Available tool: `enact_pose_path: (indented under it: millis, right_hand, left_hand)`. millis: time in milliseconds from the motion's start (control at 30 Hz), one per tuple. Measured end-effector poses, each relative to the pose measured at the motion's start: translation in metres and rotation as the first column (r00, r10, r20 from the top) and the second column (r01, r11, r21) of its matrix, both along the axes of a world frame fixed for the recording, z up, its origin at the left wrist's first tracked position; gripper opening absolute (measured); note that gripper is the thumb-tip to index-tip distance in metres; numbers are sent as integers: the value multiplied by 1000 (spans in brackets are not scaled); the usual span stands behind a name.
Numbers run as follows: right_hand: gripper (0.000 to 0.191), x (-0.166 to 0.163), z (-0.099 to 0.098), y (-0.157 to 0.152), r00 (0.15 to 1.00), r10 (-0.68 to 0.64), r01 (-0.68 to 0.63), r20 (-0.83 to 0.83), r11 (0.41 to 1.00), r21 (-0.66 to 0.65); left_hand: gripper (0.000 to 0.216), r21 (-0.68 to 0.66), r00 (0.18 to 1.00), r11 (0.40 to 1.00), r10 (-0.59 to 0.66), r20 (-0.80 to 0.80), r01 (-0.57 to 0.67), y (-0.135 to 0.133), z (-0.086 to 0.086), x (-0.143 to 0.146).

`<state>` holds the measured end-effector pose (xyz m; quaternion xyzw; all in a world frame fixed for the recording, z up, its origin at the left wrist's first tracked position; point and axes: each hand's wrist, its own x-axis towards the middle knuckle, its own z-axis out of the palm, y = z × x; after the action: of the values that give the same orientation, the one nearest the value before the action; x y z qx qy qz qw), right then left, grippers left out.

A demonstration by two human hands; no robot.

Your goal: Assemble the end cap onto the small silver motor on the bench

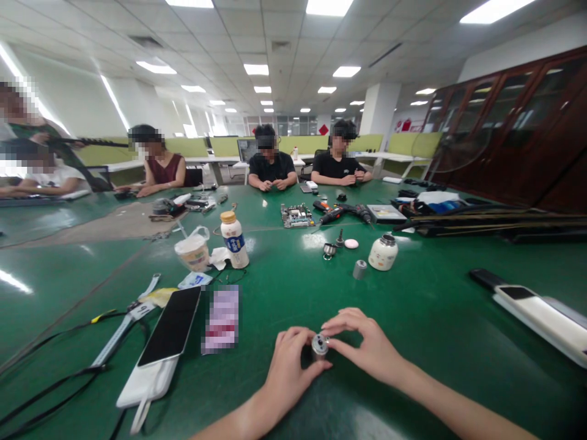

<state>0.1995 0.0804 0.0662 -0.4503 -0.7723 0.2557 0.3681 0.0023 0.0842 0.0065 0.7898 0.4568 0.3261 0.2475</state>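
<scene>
Near the front of the green table, my left hand (287,370) curls its thumb and index finger around a small silver metal cylinder (320,348), which stands upright with holes in its top face. From the other side, my right hand (367,345) brings thumb and index finger together at the cylinder's upper rim. Whether a tiny separate part sits between those right fingertips is too small to tell. A second metal cylinder (360,269) stands farther off, beside a cream-coloured rounded bottle (383,252). Behind it lie a small metal cup-like part (329,250), a dark stemmed part (340,238) and a pink disc (351,244).
On the left are a phone (170,327) on a white power bank (147,382), a lanyard (112,342), a drink bottle (235,241) and a bagged cup (193,250). A circuit board (297,216) and power drill (346,212) lie farther back. Several people sit across the table.
</scene>
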Motion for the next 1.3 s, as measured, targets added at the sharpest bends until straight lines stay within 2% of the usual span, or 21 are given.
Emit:
enact_pose_path:
  millis: [333, 567, 633, 833, 1100, 1300]
  right_hand:
    - [9, -14, -10, 2, 999, -39, 38, -13, 999, -29]
    - [11, -14, -13, 2, 982, -182, 182, -59, 983, 5]
    - [15, -13, -13, 1, 985, -165, 166, -53, 986, 13]
    - [22, -12, -14, 1, 1000, 4, -5, 6, 1000, 4]
    - [11, -16, -11, 4, 999, -31, 31, -8, 999, -8]
    - [9, -18, -13, 4, 999, -32, 33, -24, 997, 69]
  left_hand:
    - [39, 1, 1000, 1000, 5, 29, -5, -1, -2, 0]
    - [36, -3, 1000, 1000, 16, 17, -16, -1, 1, 1]
    - [34, -1, 1000, 1000, 11, 17, -11, -1, 2, 1]
    - [35, -10, 1000, 1000, -2, 15, 2, -1, 1, 0]
    - [39, -9, 1000, 1000, 3, 17, -3, 0, -2, 0]
    - [37, -11, 1000, 1000, 1, 7, -1, 0, -1, 0]
